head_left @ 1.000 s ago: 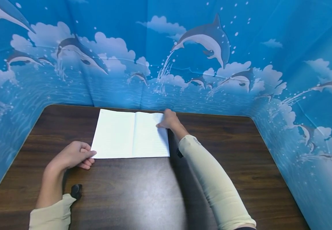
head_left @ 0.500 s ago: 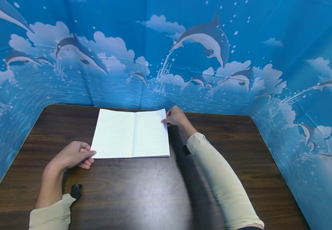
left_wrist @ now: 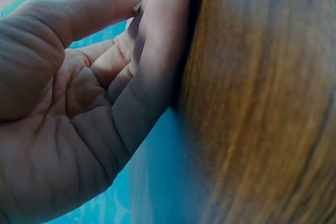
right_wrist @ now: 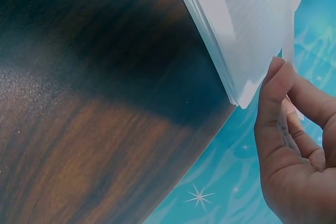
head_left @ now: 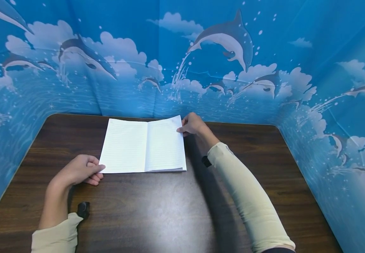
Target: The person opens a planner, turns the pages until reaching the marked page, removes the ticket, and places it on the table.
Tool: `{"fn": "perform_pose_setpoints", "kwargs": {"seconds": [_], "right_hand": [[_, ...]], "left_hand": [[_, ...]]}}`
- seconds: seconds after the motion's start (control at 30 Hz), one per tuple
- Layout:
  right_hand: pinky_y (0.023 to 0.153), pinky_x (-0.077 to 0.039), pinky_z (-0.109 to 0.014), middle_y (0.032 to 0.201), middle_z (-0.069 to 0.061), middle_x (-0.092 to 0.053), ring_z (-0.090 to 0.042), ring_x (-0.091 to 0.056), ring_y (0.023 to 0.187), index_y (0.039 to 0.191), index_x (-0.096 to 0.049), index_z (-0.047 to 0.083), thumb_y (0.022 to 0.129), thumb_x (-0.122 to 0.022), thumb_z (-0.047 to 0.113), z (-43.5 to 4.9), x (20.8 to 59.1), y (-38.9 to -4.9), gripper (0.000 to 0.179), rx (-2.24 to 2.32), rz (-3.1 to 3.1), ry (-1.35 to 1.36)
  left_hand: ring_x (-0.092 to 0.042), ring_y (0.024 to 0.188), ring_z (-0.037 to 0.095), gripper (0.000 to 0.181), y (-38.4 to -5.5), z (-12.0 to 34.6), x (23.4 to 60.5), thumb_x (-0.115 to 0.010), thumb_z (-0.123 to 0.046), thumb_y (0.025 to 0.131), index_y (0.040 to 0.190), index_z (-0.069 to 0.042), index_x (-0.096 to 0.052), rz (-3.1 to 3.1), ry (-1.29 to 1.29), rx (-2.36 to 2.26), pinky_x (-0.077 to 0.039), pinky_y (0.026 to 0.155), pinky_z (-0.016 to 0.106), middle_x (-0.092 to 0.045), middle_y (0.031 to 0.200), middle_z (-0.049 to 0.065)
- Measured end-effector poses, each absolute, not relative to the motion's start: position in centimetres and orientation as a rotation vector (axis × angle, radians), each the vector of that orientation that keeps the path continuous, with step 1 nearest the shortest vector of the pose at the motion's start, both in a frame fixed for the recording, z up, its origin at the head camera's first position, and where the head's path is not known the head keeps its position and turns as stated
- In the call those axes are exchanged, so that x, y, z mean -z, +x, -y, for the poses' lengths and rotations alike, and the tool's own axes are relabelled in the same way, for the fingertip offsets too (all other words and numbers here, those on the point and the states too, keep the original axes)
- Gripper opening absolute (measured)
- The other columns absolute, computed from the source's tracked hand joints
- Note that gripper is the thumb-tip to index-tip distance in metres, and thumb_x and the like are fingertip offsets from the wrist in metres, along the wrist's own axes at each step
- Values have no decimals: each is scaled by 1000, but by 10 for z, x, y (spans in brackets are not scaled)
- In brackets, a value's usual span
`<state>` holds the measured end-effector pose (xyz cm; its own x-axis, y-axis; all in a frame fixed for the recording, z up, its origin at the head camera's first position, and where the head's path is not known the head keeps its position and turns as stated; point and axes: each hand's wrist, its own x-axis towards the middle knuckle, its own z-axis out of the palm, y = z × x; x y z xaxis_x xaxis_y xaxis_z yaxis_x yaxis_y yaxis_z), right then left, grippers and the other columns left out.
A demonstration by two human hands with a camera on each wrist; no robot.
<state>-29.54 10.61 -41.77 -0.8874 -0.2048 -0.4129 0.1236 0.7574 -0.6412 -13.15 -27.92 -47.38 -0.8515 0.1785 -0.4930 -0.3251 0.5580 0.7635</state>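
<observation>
An open notebook (head_left: pixel 125 147) with lined white pages lies toward the back of the table. Its near left corner is pinched between the thumb and fingers of my left hand (head_left: pixel 80 170); the left wrist view shows that hand (left_wrist: pixel 105 82) close up, with only a sliver of paper at the thumb tip. At the far right edge, my right hand (head_left: pixel 194 125) pinches a page (head_left: pixel 165 140) and holds its outer edge raised. In the right wrist view the lifted page stands apart from the stack of pages (right_wrist: pixel 210 51) beneath, beside the fingers of my right hand (right_wrist: pixel 294 145).
The dark wood-grain table (head_left: pixel 157 211) has rounded far corners. A blue curtain (head_left: pixel 132 88) printed with dolphins and clouds surrounds its back and sides. Pale sleeves cover both forearms, and a small black device (head_left: pixel 83 210) sits at the left wrist.
My right hand has shifted slightly right and up from the notebook's right edge, raising the page's far right corner. The left hand stays at the near left corner.
</observation>
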Motion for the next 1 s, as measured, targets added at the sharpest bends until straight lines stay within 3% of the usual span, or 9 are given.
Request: {"fn": "perform_pose_setpoints", "kwargs": {"seconds": [0.83, 1.0], "right_hand": [[102, -63, -49, 92, -12, -70, -37, -78, 99, 95, -70, 1, 102, -75, 12, -106, 405, -297, 14, 1077, -2437, -52], [102, -63, -48, 88, -9, -70, -27, -78, 87, 95, -70, 2, 102, -75, 13, -103, 399, -297, 14, 1074, -2443, -76]], "left_hand": [[-74, 68, 14, 26, -132, 278, 473, -57, -13, 112, 113, 12, -59, -2258, -139, -1257, -67, 66, 31, -74, 81, 8], [-74, 68, 15, 27, -132, 278, 472, -58, -14, 112, 114, 13, -59, -2263, -133, -1251, -67, 66, 31, -74, 81, 8]]}}
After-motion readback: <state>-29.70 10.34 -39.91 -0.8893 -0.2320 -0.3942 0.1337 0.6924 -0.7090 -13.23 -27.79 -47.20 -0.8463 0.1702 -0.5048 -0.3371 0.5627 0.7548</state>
